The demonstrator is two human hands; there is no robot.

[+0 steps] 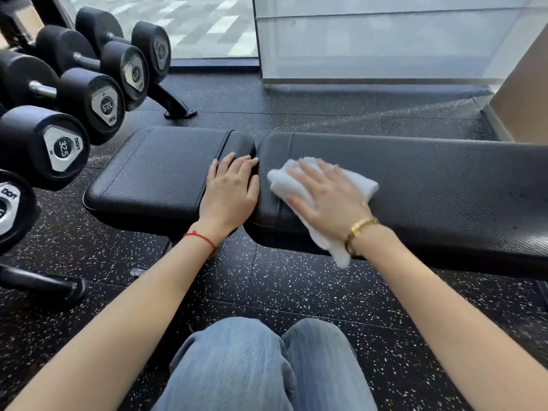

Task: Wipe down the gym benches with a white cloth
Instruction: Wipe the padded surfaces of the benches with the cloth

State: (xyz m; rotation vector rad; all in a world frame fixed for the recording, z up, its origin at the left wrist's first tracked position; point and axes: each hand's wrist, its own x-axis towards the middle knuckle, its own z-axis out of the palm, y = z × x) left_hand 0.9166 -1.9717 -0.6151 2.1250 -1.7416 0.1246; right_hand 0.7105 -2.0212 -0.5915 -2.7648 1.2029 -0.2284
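The white cloth (314, 191) (crumpled, one end trailing over the near edge) is lying on the long pad of the black bench (430, 185). The right hand (329, 197) is pressing it with straight spread fingers; the left hand (229, 191) is resting flat, fingers relaxed, on the seat pad (154, 173).

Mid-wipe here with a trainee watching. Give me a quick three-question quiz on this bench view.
1. True or false: the right hand presses the white cloth flat on the long back pad.
2. Where does the left hand rest? A) on a dumbbell B) on the short seat pad C) on the floor
3. Fill in: the cloth's tail hangs over the pad's ____ edge.

Key: 1 true; 2 B; 3 near (front).
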